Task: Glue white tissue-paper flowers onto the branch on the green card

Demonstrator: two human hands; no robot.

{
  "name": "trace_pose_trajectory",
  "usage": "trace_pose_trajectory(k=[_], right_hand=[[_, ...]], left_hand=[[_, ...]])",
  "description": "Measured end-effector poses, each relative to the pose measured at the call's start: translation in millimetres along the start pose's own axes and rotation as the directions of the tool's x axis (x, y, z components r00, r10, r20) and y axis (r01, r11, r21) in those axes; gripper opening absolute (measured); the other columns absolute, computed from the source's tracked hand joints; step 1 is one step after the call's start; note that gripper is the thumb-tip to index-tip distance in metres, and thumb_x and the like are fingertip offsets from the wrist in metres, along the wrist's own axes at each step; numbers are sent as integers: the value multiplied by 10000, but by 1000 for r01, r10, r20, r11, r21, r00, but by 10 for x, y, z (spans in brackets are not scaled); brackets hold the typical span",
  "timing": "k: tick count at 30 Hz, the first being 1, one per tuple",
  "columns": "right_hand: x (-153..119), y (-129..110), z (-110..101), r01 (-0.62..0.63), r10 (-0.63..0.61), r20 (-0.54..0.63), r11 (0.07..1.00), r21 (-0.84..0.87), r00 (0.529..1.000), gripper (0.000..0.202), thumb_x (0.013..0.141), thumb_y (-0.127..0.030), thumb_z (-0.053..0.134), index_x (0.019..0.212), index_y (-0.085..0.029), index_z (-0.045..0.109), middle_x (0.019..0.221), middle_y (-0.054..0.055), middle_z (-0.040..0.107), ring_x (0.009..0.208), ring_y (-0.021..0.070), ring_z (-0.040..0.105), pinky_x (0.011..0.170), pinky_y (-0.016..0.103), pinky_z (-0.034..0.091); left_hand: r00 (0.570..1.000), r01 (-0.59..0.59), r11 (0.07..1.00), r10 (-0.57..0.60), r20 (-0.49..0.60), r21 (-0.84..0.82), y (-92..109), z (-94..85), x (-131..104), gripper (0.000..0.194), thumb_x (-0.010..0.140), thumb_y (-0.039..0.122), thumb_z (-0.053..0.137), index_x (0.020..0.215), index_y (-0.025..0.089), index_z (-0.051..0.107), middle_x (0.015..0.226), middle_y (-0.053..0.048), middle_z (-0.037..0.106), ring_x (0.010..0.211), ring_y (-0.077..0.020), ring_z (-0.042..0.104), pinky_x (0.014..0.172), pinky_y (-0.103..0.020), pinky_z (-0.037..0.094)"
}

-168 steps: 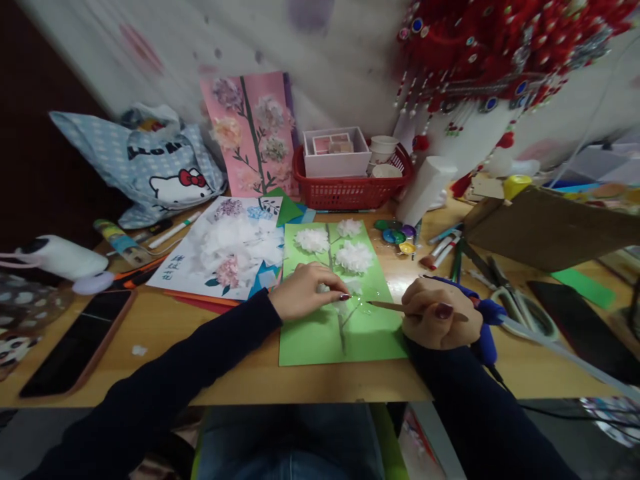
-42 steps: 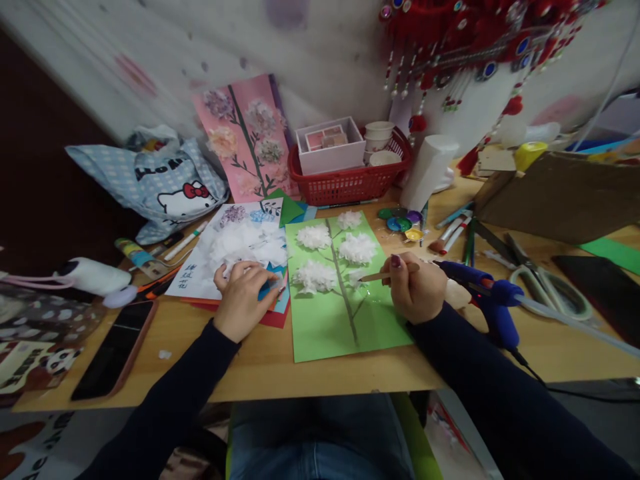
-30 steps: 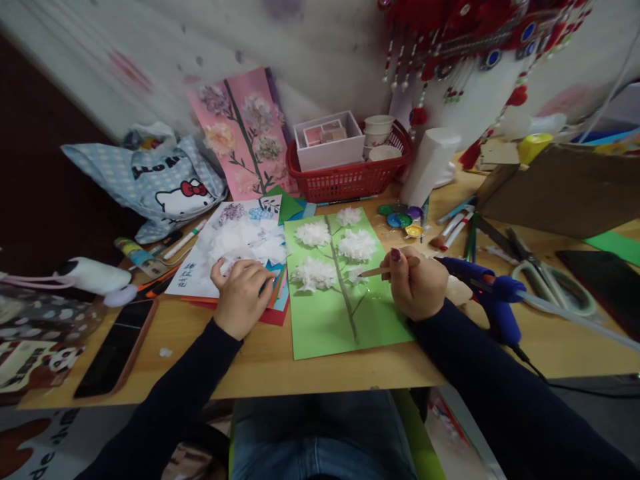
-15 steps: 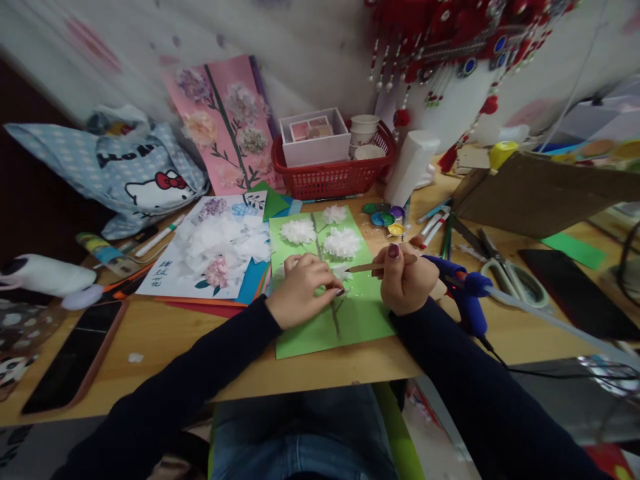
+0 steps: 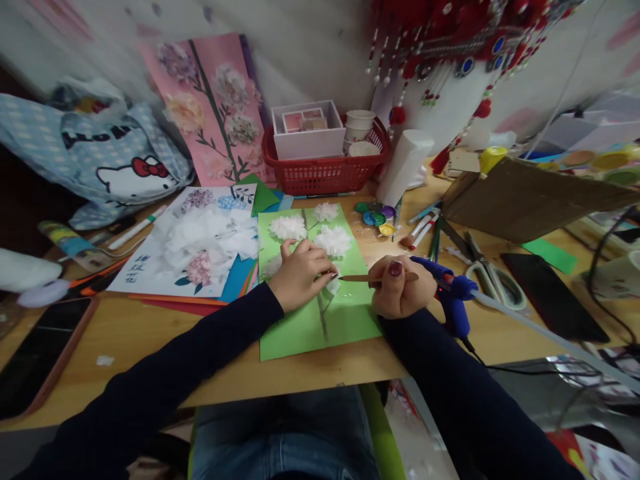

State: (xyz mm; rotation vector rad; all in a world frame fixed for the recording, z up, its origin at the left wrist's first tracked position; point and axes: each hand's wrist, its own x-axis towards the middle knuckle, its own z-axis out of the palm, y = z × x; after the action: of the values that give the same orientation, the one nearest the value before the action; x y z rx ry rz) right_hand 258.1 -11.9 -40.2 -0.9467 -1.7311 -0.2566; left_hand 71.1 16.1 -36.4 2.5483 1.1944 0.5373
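A light green sheet lies on the table, bearing several ruffled white paper flowers along a painted brown branch. My left hand rests over the sheet's left middle, fingers curled and tips drawn together; anything pinched between them is too small to make out. Under those fingertips shows a small white paper piece. Closed around a slim brown pointed tool, my right hand hovers at the sheet's right edge. The tool's dark tip points left, close to my left fingertips. Just behind that hand lies a blue glue gun.
White paper petals heap on a printed sheet at left. A red basket, paint pots and a white bottle stand behind. Scissors, a black phone and a cardboard piece are right; another phone lies left.
The view has shifted slightly, moving the scene left. The brown tool now lies more level, its tip nearer my left fingertips. The small white piece sits lower, beneath those fingers.
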Motion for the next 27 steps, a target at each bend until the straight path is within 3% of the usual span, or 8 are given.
trace_pose_trajectory(k=[7, 12, 17, 23, 27], right_hand=[[18, -40, 56, 27, -31, 170, 999, 26, 985, 368, 964, -211, 372, 657, -195, 573, 450, -30, 553, 378, 88, 497, 426, 217, 353], [2, -24, 90, 3, -6, 165, 1000, 18, 986, 349, 976, -229, 364, 703, -195, 579, 473, -25, 577, 392, 90, 524, 449, 208, 388], [40, -37, 89, 115, -123, 205, 992, 53, 971, 401, 1003, -261, 303, 713, -195, 572, 476, -16, 579, 388, 83, 517, 452, 202, 394], [57, -46, 90, 251, -271, 223, 961, 114, 936, 349, 1002, -251, 307, 748, -199, 540, 504, -10, 577, 422, 93, 505, 453, 210, 368], [37, -24, 116, 240, -263, 236, 963, 122, 935, 297, 976, -214, 347, 751, -201, 540, 508, -13, 568, 426, 98, 494, 459, 214, 354]], left_hand=[[999, -16, 999, 17, -29, 38, -10, -13, 15, 155, 922, 244, 554, 879, 232, 702, 914, -37, 711, 1018, -256, 548, 963, -545, 215], [995, -23, 979, 42, -90, 200, 10, -99, -226, 187, 920, 187, 517, 966, 221, 696, 984, -55, 721, 1062, -271, 551, 1019, -588, 197], [985, -61, 926, 116, -127, 372, -9, -53, -509, 221, 902, 113, 513, 969, 224, 693, 1040, -34, 737, 1200, -299, 520, 1094, -648, 95], [969, -120, 894, 201, -147, 431, -9, 15, -552, 250, 905, 69, 501, 935, 213, 703, 1065, -40, 737, 1245, -281, 528, 1117, -643, 145], [959, -138, 876, 235, -159, 462, -11, 27, -556, 269, 897, 43, 500, 930, 210, 708, 1072, -41, 733, 1229, -262, 551, 1139, -625, 142]])
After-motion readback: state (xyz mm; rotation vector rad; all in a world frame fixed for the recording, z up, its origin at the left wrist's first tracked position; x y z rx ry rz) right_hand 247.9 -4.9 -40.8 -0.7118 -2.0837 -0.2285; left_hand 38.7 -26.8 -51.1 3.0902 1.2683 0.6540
